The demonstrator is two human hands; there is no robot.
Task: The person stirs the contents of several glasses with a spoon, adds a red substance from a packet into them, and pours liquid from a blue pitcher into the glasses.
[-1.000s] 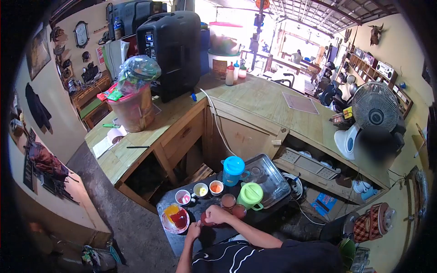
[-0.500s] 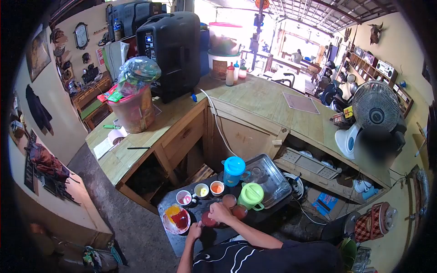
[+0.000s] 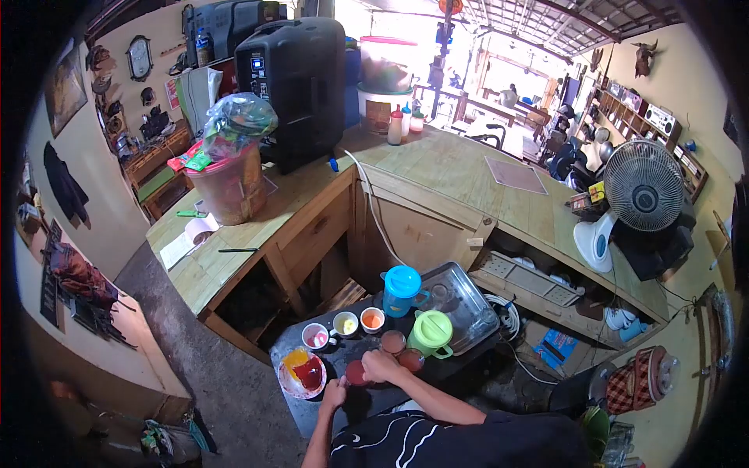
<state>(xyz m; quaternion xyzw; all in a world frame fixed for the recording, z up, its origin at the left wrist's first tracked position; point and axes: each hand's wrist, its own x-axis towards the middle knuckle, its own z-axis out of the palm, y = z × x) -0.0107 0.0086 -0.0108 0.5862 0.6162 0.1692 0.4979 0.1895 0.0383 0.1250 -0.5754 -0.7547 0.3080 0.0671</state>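
My right hand (image 3: 382, 366) is closed above a glass of red liquid (image 3: 357, 374); whatever its fingers hold is hidden. My left hand (image 3: 335, 392) is closed to the left of that glass, and I cannot make out anything in it. Left of both hands is a white plate (image 3: 285, 385) bearing yellow and red pieces. Beyond the hands stand a cup with pink contents (image 3: 316, 336), a cup with pale yellow contents (image 3: 345, 324) and a cup with orange contents (image 3: 372, 320). Brownish-red drinks fill two more glasses, one farther back (image 3: 392, 342) and one to the right (image 3: 411, 359).
A green lidded pitcher (image 3: 431, 334) and a blue lidded pitcher (image 3: 402, 292) stand near a metal tray (image 3: 473, 331). Behind is a wooden counter (image 3: 437, 168) with a black speaker (image 3: 300, 93), a pink bucket (image 3: 230, 187) and a fan (image 3: 644, 187).
My right hand has shifted very slightly to the right over the glass. The left hand stays almost where it was, and the cups, plate and pitchers have not moved.
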